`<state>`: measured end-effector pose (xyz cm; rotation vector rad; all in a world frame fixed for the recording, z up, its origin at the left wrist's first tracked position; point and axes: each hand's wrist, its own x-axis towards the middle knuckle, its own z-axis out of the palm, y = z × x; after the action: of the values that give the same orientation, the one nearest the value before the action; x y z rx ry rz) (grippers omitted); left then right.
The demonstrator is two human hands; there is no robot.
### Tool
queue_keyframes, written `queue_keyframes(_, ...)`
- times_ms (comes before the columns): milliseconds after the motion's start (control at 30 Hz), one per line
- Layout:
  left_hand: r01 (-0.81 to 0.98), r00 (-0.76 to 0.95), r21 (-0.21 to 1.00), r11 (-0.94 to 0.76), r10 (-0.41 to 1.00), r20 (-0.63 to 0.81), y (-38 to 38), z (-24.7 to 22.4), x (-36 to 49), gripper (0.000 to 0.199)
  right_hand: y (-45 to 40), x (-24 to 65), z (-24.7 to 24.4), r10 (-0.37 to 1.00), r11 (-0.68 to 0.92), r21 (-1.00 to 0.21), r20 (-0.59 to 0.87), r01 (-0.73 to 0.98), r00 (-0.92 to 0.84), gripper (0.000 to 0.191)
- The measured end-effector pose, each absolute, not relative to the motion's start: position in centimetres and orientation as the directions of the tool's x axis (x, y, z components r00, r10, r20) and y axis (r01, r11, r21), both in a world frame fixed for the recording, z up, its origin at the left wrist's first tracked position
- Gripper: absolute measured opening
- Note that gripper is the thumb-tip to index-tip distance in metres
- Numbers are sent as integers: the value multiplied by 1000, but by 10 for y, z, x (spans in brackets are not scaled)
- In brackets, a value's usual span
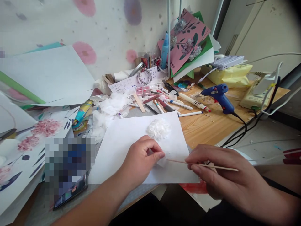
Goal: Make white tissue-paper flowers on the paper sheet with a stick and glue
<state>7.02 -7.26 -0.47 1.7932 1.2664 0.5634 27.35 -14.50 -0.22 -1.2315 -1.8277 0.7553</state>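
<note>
My left hand is over the front of a white paper sheet, thumb and forefinger pinched on a small piece of thin white paper. In my right hand is a thin wooden stick, gripped between thumb and fingers like a pen. Its tip points left and is close to the white piece; I cannot tell if they touch. Just beyond my left hand, a round cluster of ruffled white paper petals sits on the sheet.
Crumpled white tissue, markers and a craft stick lie behind the sheet. A blue glue gun with a cord stands at right. A phone and a flower picture are at left.
</note>
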Motion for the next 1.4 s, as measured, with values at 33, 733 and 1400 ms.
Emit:
queue_keyframes(33, 528, 384, 840, -122, 917, -108, -73, -5, 71, 13, -145, 274, 0, 932, 362, -802, 299, 476, -205, 11)
queue_keyframes(733, 524, 499, 810, -262, 866, -42, -70, -13, 60, 14, -143, 253, -7, 808, 582, -558, 320, 591, -494, 21)
queue_keyframes(1400, 610, 688, 504, -612, 724, 47, -68, -8, 45, 21, -144, 272, -5, 854, 518, -694, 385, 501, -350, 19)
